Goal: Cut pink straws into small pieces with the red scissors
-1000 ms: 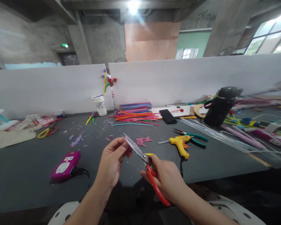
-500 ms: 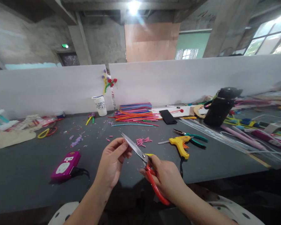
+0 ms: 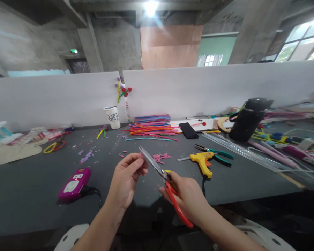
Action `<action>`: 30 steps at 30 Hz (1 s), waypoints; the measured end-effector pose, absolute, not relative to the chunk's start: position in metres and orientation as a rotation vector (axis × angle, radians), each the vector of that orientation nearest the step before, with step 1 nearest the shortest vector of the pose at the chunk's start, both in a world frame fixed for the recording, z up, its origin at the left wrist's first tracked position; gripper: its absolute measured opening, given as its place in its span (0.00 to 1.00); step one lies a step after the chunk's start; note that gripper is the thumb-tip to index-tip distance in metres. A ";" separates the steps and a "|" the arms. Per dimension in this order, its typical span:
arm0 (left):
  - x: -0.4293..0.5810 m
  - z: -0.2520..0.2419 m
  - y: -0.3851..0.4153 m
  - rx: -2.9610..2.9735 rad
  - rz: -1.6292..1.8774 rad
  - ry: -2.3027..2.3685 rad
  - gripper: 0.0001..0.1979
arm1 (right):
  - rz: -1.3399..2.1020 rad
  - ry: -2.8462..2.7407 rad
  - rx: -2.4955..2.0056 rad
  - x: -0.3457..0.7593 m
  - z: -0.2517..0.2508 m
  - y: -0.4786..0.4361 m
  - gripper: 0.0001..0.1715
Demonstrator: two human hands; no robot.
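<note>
My left hand [image 3: 127, 177] is closed in a pinch, thumb against fingertips, on a small pink piece [image 3: 141, 154] that barely shows. In my right hand [image 3: 188, 197] are scissors [image 3: 152, 161] with red and yellow handles. Their blades point up and left, beside my left fingertips; whether they touch the pink piece I cannot tell. Beyond the blades, short pink pieces of chenille stem [image 3: 161, 158] lie in a loose pile on the dark table [image 3: 115, 216]. Farther back rests a bundle of coloured chenille stems [image 3: 151, 129].
On the right lie a yellow glue gun [image 3: 202, 163], green-handled pliers [image 3: 219, 155] and a phone [image 3: 188, 130]. A black jug [image 3: 247, 120] stands behind them. Leftward are a magenta power box [image 3: 75, 184] with a cable, a second pair of scissors [image 3: 53, 147] and a white cup [image 3: 112, 118].
The scissors and my right hand have shifted slightly right, and the blades look narrower. My left hand keeps its pinch almost in place. The whole view has drifted a little.
</note>
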State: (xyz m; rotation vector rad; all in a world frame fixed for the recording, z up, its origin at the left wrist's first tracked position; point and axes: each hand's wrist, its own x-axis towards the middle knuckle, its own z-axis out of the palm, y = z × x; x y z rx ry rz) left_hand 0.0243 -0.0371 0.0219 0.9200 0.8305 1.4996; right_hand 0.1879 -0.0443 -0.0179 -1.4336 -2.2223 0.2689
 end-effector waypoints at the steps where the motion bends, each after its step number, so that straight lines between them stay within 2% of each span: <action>1: 0.024 0.022 -0.037 0.919 1.503 0.830 0.01 | 0.253 -2.228 -1.438 0.188 -0.018 -0.044 0.16; 10: 0.018 0.021 -0.035 1.055 1.645 0.867 0.02 | 0.096 -2.260 -1.429 0.190 -0.021 -0.045 0.18; 30: 0.016 0.020 -0.035 1.103 1.639 0.867 0.03 | 0.109 -2.258 -1.436 0.189 -0.019 -0.044 0.19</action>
